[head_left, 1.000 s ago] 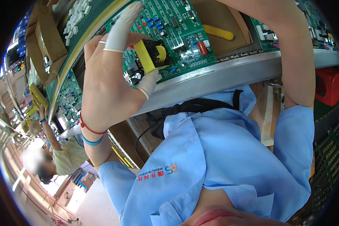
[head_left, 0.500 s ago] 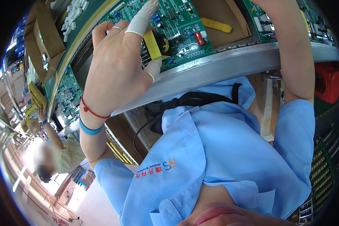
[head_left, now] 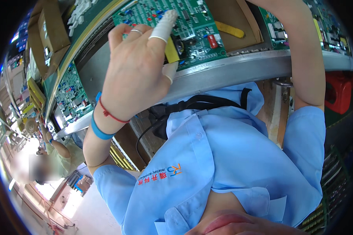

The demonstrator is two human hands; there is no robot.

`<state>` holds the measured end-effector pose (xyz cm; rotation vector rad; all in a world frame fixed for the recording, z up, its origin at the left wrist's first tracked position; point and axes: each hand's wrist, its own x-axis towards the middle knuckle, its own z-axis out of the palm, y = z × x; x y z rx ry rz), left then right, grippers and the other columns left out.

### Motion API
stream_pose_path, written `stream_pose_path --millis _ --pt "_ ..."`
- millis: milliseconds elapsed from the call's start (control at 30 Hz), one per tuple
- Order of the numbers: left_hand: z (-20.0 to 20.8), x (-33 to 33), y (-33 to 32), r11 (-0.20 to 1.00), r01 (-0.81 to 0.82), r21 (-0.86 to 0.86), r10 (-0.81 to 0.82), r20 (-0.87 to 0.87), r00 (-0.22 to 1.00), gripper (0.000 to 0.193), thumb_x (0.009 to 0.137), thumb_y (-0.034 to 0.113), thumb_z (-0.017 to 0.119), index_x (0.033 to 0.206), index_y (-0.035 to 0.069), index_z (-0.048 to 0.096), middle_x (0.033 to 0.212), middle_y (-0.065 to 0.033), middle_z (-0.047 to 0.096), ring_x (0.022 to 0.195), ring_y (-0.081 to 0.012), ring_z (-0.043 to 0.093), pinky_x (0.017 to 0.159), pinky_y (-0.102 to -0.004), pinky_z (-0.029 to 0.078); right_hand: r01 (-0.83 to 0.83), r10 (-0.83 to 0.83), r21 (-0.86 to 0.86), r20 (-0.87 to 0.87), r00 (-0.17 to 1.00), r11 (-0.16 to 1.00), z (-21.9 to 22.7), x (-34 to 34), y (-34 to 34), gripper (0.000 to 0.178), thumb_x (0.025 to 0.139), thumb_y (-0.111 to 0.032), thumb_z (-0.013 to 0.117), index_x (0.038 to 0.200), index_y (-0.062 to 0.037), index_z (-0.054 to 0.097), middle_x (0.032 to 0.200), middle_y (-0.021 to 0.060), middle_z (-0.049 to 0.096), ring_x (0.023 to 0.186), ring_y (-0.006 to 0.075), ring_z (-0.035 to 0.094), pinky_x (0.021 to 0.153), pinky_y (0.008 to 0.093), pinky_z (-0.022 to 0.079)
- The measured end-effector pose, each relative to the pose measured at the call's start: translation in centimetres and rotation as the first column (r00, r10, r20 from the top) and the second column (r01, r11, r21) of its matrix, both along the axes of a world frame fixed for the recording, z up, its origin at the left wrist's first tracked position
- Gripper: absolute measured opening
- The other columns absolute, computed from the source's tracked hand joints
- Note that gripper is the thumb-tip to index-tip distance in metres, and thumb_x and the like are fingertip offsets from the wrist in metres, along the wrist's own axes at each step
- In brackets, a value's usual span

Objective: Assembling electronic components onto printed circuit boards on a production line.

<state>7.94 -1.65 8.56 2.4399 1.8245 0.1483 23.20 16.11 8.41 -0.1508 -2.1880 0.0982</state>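
Note:
My left hand [head_left: 139,68] is over a green circuit board [head_left: 200,23] with many small parts. White finger cots [head_left: 164,27] cover its thumb and index finger. The index finger stretches out across the board, the thumb lies apart by the near edge of a yellow block-like component [head_left: 171,51], and the other fingers bend over the board's left side. Part of the component is hidden under the hand. A red capacitor [head_left: 212,41] stands to the right of it. My right forearm [head_left: 306,51] reaches up past the top edge, leaving my right hand out of view.
A metal rail [head_left: 239,68] runs along the near edge. Beyond the board is a cardboard tray [head_left: 247,27] with a yellow strip [head_left: 230,29]. More circuit boards lie right [head_left: 274,31] and left [head_left: 70,94]. A cardboard box [head_left: 47,39] stands far left; another person [head_left: 60,154] works there.
My left hand has moved right over the board and covers more of the yellow component. The whole view has shifted slightly. My right forearm stays nearly in place.

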Motion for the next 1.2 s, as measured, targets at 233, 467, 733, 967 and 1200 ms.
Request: stream_pose_path --millis 233,467,733,967,1200 --pt "0.5 -5.0 -2.1 0.917 -0.353 0.186 0.234 0.465 0.854 0.077 0.074 0.029 0.078 0.138 0.005 0.043 0.108 -0.0104 0.067 0.096 -0.026 0.061 0.09 -0.0381 0.041 -0.012 0.027 0.155 -0.098 0.995 0.988 -3.6 -1.9 -1.3 0.011 0.079 -0.013 0.067 0.087 -0.0052 0.066 0.08 0.0111 0.065 0.075 0.0327 0.061 0.07 0.0398 0.049" --pt "-3.8 -8.5 -4.8 0.878 -0.345 -0.331 0.464 0.768 0.441 0.073 0.097 0.04 0.049 0.146 -0.006 0.019 0.132 -0.0187 0.052 0.124 -0.0226 0.048 0.107 -0.0346 0.031 -0.291 0.296 -0.056 0.133 0.946 0.955 -2.7 -1.2 -10.9 0.012 0.069 -0.019 0.064 0.072 -0.0074 0.061 0.076 0.0048 0.056 0.064 0.0165 0.059 0.047 0.0299 0.047" --pt "-2.8 -8.2 -3.2 0.904 -0.156 -0.399 0.428 0.844 0.322 0.088 0.094 0.044 0.053 0.144 -0.012 0.007 0.137 -0.0247 0.046 0.131 -0.0293 0.04 0.11 -0.0404 0.027 -0.247 0.259 -0.088 0.467 0.845 0.965 -4.8 -2.4 -16.8 0.025 0.081 -0.019 0.054 0.097 -0.0015 0.061 0.081 0.0083 0.058 0.059 0.0153 0.063 0.043 0.0275 0.046" --pt "-3.9 -6.2 -1.1 0.914 -0.062 -0.401 0.395 0.846 0.359 0.09 0.092 0.044 0.058 0.146 -0.009 0.01 0.14 -0.0215 0.044 0.128 -0.0251 0.044 0.108 -0.0377 0.03 -0.017 0.043 -0.043 0.712 0.701 0.999 -3.9 -1.5 -17.1 0.026 0.081 -0.02 0.056 0.096 0.0001 0.064 0.074 0.0106 0.059 0.056 0.0148 0.058 0.043 0.0266 0.044" --pt "-5.0 -4.8 0.3 0.91 -0.015 -0.414 0.385 0.831 0.402 0.082 0.093 0.039 0.057 0.147 -0.004 0.013 0.137 -0.0187 0.048 0.128 -0.0268 0.045 0.109 -0.0393 0.03 0.143 -0.075 -0.034 0.723 0.687 0.989 -3.6 0.6 -16.1 0.046 0.079 -0.017 0.056 0.12 0.0043 0.057 0.078 0.0062 0.054 0.046 0.0132 0.057 0.036 0.0262 0.044"
